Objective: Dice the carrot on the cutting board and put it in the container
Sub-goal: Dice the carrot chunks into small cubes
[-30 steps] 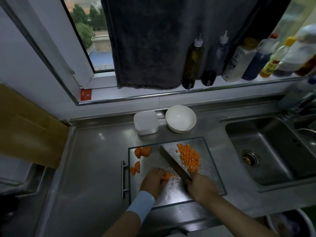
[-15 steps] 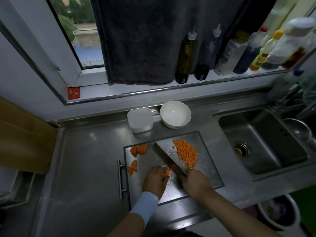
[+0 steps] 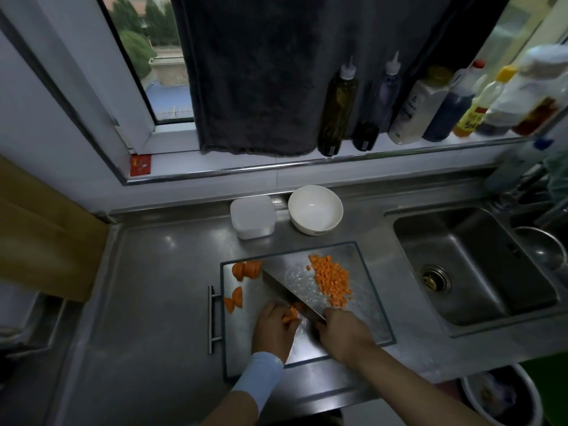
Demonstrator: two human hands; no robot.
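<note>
Left hand (image 3: 273,330) pins carrot (image 3: 292,315); right hand (image 3: 341,332) grips one knife (image 3: 289,290).

The table (image 3: 159,287) and the sink (image 3: 461,272) at 3 o'clock are brushed metal with a dull sheen and soft glints. The cutting board (image 3: 368,309) looks like the same shiny metal, speckled, inside a dark matt rim, and the knife (image 3: 285,290) has a smooth steel blade. At 12 o'clock the container (image 3: 252,216) is frosted translucent plastic and the bowl (image 3: 315,210) glossy white; above hangs a dark fluffy cloth towel (image 3: 261,72), at 9 o'clock stands a matt wooden board (image 3: 40,235), and the cut carrot (image 3: 332,278) looks matt.
</note>
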